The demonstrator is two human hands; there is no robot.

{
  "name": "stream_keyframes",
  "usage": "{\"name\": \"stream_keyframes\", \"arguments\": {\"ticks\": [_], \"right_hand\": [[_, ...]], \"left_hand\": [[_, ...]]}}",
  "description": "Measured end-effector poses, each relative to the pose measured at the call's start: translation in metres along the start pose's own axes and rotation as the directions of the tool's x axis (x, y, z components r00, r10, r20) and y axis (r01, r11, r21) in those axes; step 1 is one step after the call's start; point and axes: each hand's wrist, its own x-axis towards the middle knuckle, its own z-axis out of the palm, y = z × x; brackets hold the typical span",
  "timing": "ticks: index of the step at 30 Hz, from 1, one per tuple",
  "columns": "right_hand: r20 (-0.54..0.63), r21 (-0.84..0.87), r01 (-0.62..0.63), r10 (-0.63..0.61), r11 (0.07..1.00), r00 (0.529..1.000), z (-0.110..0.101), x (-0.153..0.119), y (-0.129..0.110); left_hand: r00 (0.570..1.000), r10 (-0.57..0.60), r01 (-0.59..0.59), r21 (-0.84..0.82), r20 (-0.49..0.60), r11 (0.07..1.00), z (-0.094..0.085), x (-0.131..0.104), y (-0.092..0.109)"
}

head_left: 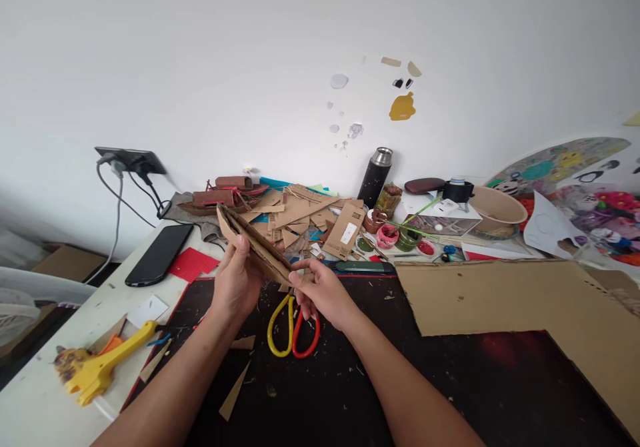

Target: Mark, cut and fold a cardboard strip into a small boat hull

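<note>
Fingers [241, 245] of left hand [234, 285] and right hand [323, 290] grip cardboard form [265, 260] — sides shaped, gap unclosed, surface unpainted.

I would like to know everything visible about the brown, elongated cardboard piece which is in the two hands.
The brown, elongated cardboard piece looks folded or layered, with long walls and a dark, narrow gap between them. Its edges look rough. It is held slantwise above the black mat, its far-left end higher in the picture. The left hand grips its side, thumb on the outer face; the right hand pinches the lower right end. Its underside is partly hidden.
</note>
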Motion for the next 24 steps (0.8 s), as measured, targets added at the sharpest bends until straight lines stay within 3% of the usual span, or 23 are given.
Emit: {"name": "stream_keyframes", "arguments": {"ticks": [6,17,24], "right_hand": [[0.001,-0.109,0.051,-0.052,0.993,0.999,0.002,-0.003,-0.002],[-0.046,-0.122,0.032,-0.038,0.992,0.998,0.001,-0.002,-0.004],[-0.111,-0.063,0.066,-0.073,0.996,0.991,0.001,-0.001,-0.007]], "left_hand": [[1.0,0.018,-0.018,0.028,-0.003,0.999,-0.003,0.003,0.0],[0.998,-0.043,0.044,0.029,-0.052,0.999,-0.016,0.015,-0.002],[0.987,0.084,-0.08,0.038,-0.139,0.996,-0.012,0.015,-0.002]]}}
